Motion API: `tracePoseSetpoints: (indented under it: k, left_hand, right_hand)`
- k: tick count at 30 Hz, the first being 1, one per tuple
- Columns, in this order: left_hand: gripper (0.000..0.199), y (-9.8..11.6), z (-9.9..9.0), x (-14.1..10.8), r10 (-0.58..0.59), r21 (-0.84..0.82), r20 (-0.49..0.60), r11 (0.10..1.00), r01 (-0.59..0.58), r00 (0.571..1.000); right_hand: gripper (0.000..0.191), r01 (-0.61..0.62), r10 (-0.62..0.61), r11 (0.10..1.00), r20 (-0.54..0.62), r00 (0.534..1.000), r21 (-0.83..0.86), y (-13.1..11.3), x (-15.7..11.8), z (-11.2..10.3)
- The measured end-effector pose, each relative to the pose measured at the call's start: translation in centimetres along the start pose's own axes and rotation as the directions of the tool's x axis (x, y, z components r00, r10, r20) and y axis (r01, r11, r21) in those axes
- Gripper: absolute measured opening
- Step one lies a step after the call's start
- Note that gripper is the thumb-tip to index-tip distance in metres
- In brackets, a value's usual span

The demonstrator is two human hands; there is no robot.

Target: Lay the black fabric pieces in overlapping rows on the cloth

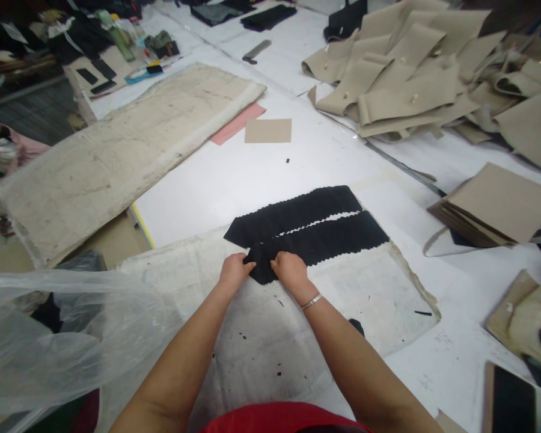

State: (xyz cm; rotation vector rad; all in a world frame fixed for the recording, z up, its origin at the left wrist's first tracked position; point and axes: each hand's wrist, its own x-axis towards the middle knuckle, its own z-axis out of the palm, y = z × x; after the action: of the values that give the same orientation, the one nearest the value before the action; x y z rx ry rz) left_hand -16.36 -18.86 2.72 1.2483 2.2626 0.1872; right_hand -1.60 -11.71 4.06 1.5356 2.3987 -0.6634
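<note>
Two black strips with scalloped edges lie side by side on a pale, stained board (pixel 184 270). The farther strip (pixel 297 207) lies flat and has a pointed left end. At the left end of the nearer strip (pixel 342 237), my left hand (pixel 235 270) pinches the black fabric between thumb and fingers. My right hand (pixel 291 270), with a silver band at its wrist, is closed on the same strip a little to the right. The fabric between my hands is raised and bent.
A long beige padded board (pixel 130 144) lies at the left. Beige pieces (pixel 406 78) are heaped at the back right, with a stack of beige sheets (pixel 500 204) nearer. Clear plastic (pixel 63 337) hangs at the lower left; a dark rectangle (pixel 513 400) sits lower right.
</note>
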Motion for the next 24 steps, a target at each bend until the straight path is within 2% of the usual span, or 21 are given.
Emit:
tracePoseSetpoints:
  k: [8,13,24]
  left_hand:
    - [0.021,0.06,-0.33,0.02,-0.019,-0.027,0.021,0.999,0.02,1.0]
    - [0.02,-0.06,-0.36,-0.04,-0.021,-0.054,0.034,0.998,0.022,0.999]
    - [0.02,-0.09,-0.43,-0.18,-0.031,-0.024,0.024,0.999,0.032,0.999]
  right_hand:
    - [0.036,0.026,-0.026,0.999,0.011,1.0,0.032,0.42,0.21,0.14]
    - [0.027,0.01,-0.011,1.0,0.033,0.999,0.018,0.29,0.22,0.16]
    - [0.027,0.005,-0.005,1.0,0.033,0.999,0.014,0.18,0.42,0.27]
